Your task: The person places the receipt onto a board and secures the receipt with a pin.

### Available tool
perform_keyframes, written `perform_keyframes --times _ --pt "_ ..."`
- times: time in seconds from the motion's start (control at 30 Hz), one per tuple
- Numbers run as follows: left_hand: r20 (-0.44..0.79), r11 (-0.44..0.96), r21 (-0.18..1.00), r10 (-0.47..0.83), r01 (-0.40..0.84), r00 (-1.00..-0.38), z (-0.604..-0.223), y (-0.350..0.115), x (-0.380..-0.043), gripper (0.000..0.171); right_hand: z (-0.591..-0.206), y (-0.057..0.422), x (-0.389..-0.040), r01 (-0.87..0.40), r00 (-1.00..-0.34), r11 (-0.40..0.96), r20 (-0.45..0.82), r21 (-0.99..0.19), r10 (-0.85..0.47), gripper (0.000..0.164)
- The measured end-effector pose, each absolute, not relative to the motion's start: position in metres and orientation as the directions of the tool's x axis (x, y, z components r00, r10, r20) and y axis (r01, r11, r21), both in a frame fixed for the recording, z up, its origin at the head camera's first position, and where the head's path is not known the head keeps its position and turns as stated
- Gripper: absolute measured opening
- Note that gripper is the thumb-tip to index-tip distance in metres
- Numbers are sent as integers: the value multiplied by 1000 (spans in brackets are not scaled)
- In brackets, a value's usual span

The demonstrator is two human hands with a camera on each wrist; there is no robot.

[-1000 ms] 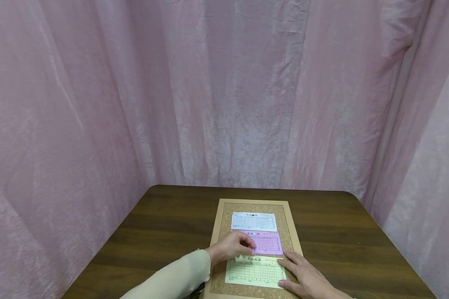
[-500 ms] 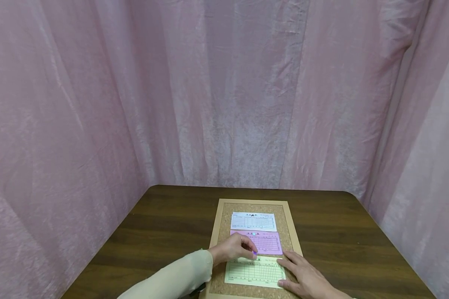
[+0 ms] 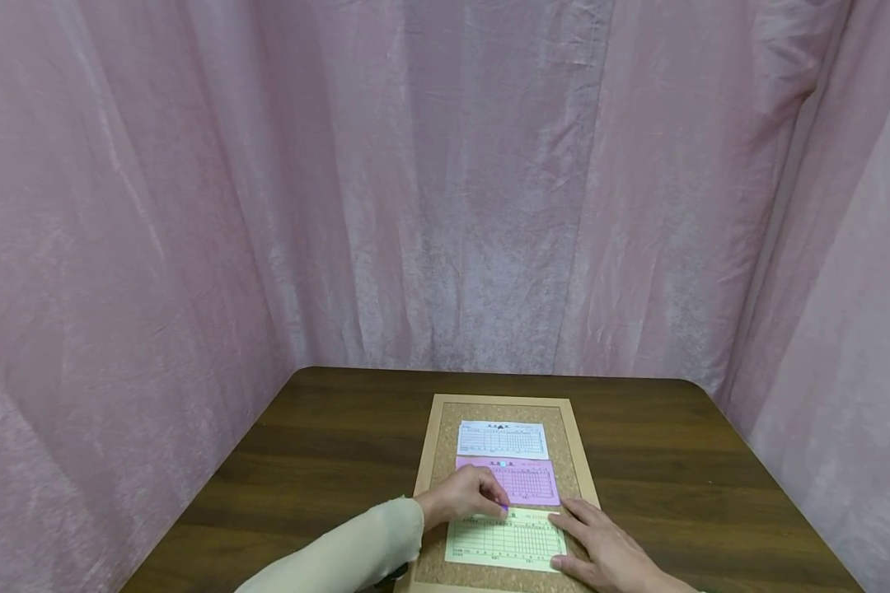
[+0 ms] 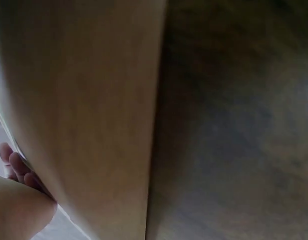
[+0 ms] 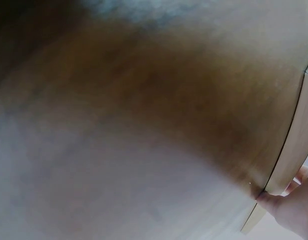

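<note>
A framed corkboard [image 3: 436, 449] lies on the table, with three printed slips in a column. Nearest the person is the green slip [image 3: 504, 545]; beyond it come a pink slip [image 3: 532, 482] and a pale blue slip [image 3: 503, 442]. Over the green slip's top edge, my left hand [image 3: 463, 496] pinches a small purple push pin [image 3: 504, 508], mostly covered by the fingertips. Its tip is hidden. My right hand [image 3: 604, 545] lies over the board's right side, fingers extended, fingertips touching the green slip's right edge. Both wrist views mostly show blurred frame and tabletop.
A dark pin [image 3: 500, 427] stands in the blue slip and a pale pin [image 3: 503, 464] in the pink one. The brown wooden table [image 3: 326, 428] extends on both sides of the board. Pink curtains [image 3: 445, 181] hang behind and beside it.
My left hand has shifted slightly toward the person, bringing the purple push pin from the pink slip's lower edge to the green slip's top. The right hand stays put.
</note>
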State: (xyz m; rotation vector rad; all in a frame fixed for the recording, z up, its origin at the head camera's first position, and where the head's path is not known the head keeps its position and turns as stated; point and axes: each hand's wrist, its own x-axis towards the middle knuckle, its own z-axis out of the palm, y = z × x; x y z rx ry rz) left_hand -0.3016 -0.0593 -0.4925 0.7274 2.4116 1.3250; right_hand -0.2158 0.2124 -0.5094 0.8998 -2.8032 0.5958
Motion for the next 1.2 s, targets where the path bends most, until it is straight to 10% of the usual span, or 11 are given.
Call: perform_keyframes --times 1.2 --pt "-31 503 808 556 307 -831 -493 -57 -304 8 -512 212 -216 -621 -779 734 324 -275 -537 62"
